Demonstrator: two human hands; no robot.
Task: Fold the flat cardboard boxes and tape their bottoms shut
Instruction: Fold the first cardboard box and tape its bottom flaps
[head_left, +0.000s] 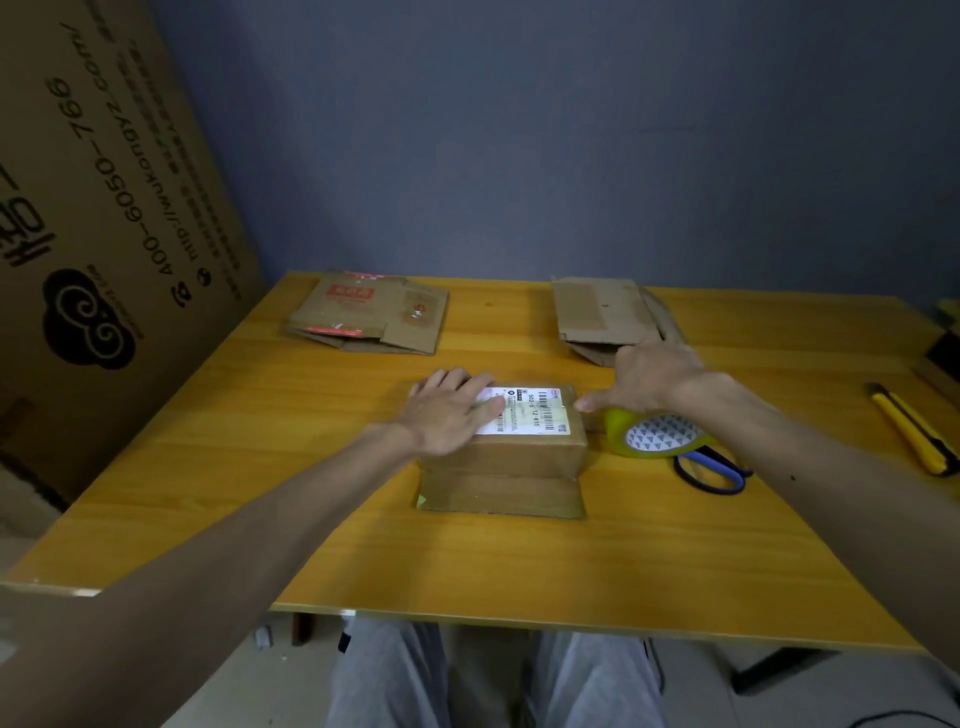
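Table (519, 561) centre: folded box (519, 457), flap splayed toward the near edge. My left hand (447, 410) presses flat on top. My right hand (654, 376), spread and empty, touches its right edge by the thumb. I should square it before taping.

shipping label (540, 410): left part under left hand (447, 410), small print unreadable | right hand (654, 376): fingers hidden behind its own back, covers near corner of flat cardboard (597, 312) | scissors (719, 464): blades out of sight behind tape roll (660, 434) | large printed cardboard sheet (104, 182): cut by left and top edges
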